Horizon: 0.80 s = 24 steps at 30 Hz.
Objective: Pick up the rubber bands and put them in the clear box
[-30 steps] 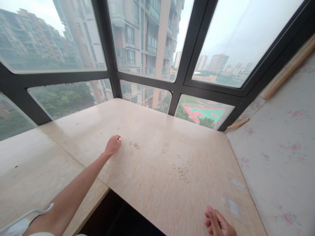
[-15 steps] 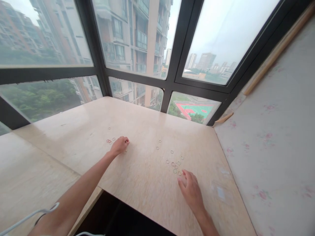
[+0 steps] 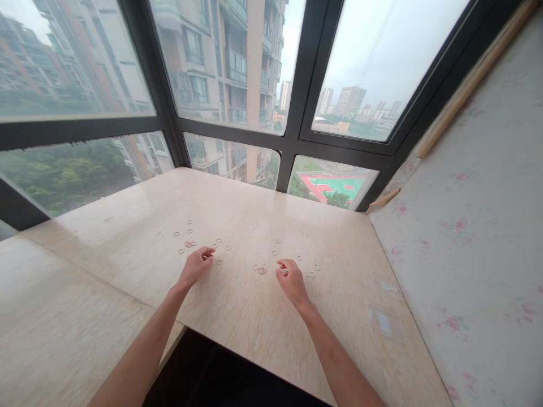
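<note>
Several small thin rings lie scattered on the beige marble-patterned surface (image 3: pixel 237 299). My left hand (image 3: pixel 198 265) is low over the left group, its fingers curled and slightly apart, with a reddish ring (image 3: pixel 188 245) just beyond it and a pale ring (image 3: pixel 219 262) to its right. My right hand (image 3: pixel 292 280) has thumb and fingers bent with a gap between them. Left of it is a small cluster of rings (image 3: pixel 261 271); to its right lies another ring (image 3: pixel 313 275). No ring shows in either hand.
Dark window frames (image 3: pixel 229 144) border the far edge. A floral-papered wall (image 3: pixel 475 237) rises on the right. A clear item with a white label (image 3: pixel 384 323) lies near that wall. The surface's front edge drops to a dark opening (image 3: pixel 229 373).
My right hand has moved left and away from me. My left hand has shifted slightly left. Rings now lie spread differently around both hands, with a cluster left of my right hand.
</note>
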### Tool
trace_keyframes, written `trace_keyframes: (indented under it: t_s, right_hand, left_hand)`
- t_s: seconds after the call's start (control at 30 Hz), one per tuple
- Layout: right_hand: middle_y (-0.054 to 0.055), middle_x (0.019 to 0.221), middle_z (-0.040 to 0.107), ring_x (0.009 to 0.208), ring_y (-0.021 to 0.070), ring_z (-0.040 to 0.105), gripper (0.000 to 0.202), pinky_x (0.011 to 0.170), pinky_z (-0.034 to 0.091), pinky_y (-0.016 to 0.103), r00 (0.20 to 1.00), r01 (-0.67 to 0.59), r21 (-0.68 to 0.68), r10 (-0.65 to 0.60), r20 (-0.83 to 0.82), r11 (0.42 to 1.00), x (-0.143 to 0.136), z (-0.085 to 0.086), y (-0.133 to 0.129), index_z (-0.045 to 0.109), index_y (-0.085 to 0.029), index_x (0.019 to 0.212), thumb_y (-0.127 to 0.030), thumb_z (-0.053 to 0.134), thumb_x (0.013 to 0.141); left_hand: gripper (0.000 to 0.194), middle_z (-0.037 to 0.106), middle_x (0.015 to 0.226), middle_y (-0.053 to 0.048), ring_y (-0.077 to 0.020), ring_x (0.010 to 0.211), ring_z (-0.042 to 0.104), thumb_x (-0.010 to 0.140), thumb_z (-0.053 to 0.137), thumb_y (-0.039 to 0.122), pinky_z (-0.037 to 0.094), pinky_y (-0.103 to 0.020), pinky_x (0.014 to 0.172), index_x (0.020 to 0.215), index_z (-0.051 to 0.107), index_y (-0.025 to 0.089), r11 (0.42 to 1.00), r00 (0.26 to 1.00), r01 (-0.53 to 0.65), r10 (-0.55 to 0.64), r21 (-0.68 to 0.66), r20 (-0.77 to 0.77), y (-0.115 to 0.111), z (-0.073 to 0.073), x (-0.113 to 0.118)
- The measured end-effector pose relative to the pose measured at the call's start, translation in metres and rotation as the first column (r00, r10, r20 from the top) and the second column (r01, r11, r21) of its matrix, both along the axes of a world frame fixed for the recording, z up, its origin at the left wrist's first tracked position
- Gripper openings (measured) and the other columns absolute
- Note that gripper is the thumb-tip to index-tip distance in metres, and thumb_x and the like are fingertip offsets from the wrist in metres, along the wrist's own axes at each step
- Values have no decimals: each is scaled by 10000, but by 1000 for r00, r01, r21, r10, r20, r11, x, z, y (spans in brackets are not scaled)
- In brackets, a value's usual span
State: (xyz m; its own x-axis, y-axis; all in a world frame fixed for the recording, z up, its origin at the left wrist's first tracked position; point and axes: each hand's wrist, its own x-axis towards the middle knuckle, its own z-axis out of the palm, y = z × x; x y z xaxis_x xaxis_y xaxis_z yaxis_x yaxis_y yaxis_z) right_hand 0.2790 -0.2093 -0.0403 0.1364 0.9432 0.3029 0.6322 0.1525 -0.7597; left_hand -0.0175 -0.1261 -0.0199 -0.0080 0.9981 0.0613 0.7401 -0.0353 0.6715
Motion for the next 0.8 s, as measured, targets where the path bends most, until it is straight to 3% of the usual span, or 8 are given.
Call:
trace_keyframes:
  t_s: [0.1,0.2,0.33,0.47,0.63,0.8]
  right_hand:
    - [86,946,633,804,175,621,238,714,521,293,999,-22,-29,23,24,999,10,0,-10,635,-158,948,-103,462,793]
    - [63,918,644,852,179,608,204,792,492,300,990,-107,-62,112,85,992,2,4,-13,645,-173,919,-99,499,797]
    - [87,1026,625,1016,215,545,245,906,418,335,969,-168,-113,185,164,979,-25,10,3,645,-182,1031,-117,558,811]
    - [78,910,621,939,198,554,160,842,416,302,956,-197,-185,231,182,963,-38,13,27,667,-176,849,-103,524,844]
    - [23,818,634,834,155,579,162,805,427,274,951,-285,-193,303,69,939,-31,13,36,641,-187,724,-80,552,807]
    - [-6,712,639,669,141,623,117,688,504,281,951,-269,-159,236,-199,950,-32,4,44,628,-187,743,-181,545,826]
  left_hand:
    - [318,697,901,-43,-167,678,621,717,505,251,503,-286,691,978,668,173,989,990,140,-141,-38,-9,-7,5,0]
    - [345,663,1008,-63,-133,590,564,736,530,266,499,-293,658,1042,661,173,978,976,209,-207,26,-59,-13,15,12]
    - [326,611,1079,-73,-129,648,571,788,556,286,502,-300,724,1087,648,192,922,927,370,-359,112,-107,-26,23,51]
    - [338,565,1168,-83,-150,767,611,819,559,286,495,-296,768,1141,627,206,872,864,487,-473,47,-174,-41,15,89]
    - [262,568,1138,-94,-197,872,625,872,509,303,486,-296,731,1077,642,208,884,858,467,-452,2,-243,-46,1,106]
    - [210,614,1005,-87,-190,817,624,895,477,277,457,-286,689,887,671,200,921,889,389,-373,7,-267,-40,-2,103]
